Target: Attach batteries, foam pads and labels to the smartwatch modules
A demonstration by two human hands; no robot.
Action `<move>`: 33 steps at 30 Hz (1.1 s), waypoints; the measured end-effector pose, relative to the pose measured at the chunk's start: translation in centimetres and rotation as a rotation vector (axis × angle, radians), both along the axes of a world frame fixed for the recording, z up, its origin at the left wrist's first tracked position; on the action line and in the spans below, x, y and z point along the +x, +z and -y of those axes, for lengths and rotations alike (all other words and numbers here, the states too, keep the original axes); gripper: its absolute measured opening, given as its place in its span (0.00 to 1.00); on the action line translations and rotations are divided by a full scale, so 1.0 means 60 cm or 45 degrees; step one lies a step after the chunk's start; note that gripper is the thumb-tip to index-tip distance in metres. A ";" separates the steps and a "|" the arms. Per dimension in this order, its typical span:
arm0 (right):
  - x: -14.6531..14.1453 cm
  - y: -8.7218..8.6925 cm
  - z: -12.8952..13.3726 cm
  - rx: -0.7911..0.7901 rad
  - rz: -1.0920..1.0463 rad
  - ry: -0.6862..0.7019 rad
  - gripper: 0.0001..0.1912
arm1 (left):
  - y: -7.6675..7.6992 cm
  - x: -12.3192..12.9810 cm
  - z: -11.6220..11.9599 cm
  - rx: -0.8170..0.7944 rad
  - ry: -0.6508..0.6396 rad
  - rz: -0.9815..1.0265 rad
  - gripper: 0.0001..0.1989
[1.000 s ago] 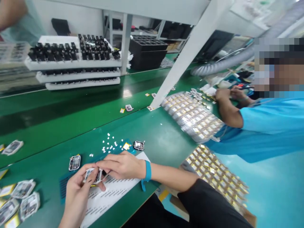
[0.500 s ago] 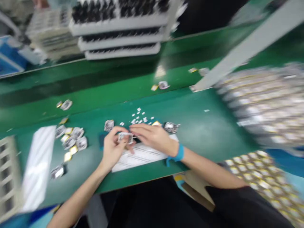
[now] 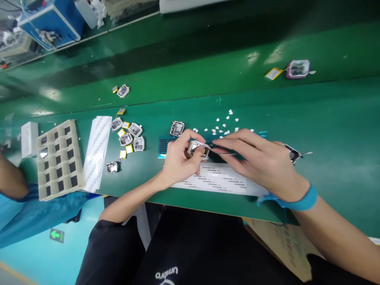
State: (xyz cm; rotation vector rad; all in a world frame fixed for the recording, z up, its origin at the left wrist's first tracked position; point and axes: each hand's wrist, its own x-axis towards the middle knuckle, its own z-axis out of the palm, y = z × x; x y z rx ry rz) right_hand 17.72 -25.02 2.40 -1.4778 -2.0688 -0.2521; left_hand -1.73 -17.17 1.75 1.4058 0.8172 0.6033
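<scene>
Loosening of the pinch by the left hand (image 3: 181, 158) could, as a judgement, let the white-rimmed housing (image 3: 193, 146) turn, near the centre of the frame; a slip of the thin tool (image 3: 227, 154) from a weak grip might scratch the exposed interior, and a careless sweep of the right hand (image 3: 259, 161) might scatter the loose white pieces (image 3: 227, 132) above it. From left to right: the left index finger arches over the housing's upper side and the thumb crosses its lower right, pinching it between them. Right of centre, the right thumb and fingers appear to pinch the tool, tips just beside the housing's right end; whether the tool touches it cannot be told.
</scene>
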 end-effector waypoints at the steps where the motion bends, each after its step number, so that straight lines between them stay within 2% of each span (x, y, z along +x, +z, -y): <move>1: 0.000 -0.001 0.000 0.017 0.004 0.001 0.04 | 0.001 0.000 0.000 0.001 -0.018 -0.003 0.06; 6: -0.003 -0.001 0.002 0.048 -0.041 0.064 0.06 | 0.006 0.002 0.009 0.051 -0.088 -0.009 0.05; 11: 0.003 0.002 -0.001 -0.074 -0.221 0.146 0.04 | 0.010 0.001 0.014 0.072 -0.106 -0.004 0.04; 15: 0.001 0.002 -0.002 -0.064 -0.133 0.130 0.02 | 0.013 0.000 0.013 0.259 -0.073 -0.060 0.05; 19: -0.004 0.001 0.007 -0.034 0.063 0.056 0.11 | 0.011 -0.002 0.015 0.390 -0.132 -0.118 0.04; 22: -0.002 -0.001 0.017 -0.045 0.131 0.042 0.18 | 0.005 0.000 0.017 0.478 -0.110 -0.083 0.02; 24: -0.003 -0.001 0.022 -0.057 0.025 0.063 0.20 | 0.001 0.001 0.018 0.502 -0.048 -0.040 0.03; 26: -0.007 0.001 0.022 -0.064 -0.173 0.068 0.19 | -0.002 0.000 0.019 0.442 0.000 0.010 0.06; 29: -0.018 0.004 0.013 -0.108 -0.454 0.039 0.11 | -0.005 -0.002 0.020 0.354 -0.001 0.123 0.08; 31: -0.024 0.004 0.005 -0.191 -0.600 0.044 0.03 | -0.007 -0.003 0.021 0.380 -0.023 0.208 0.08; 33: -0.028 0.000 -0.003 -0.320 -0.800 0.074 0.07 | -0.010 -0.003 0.020 0.425 -0.044 0.259 0.08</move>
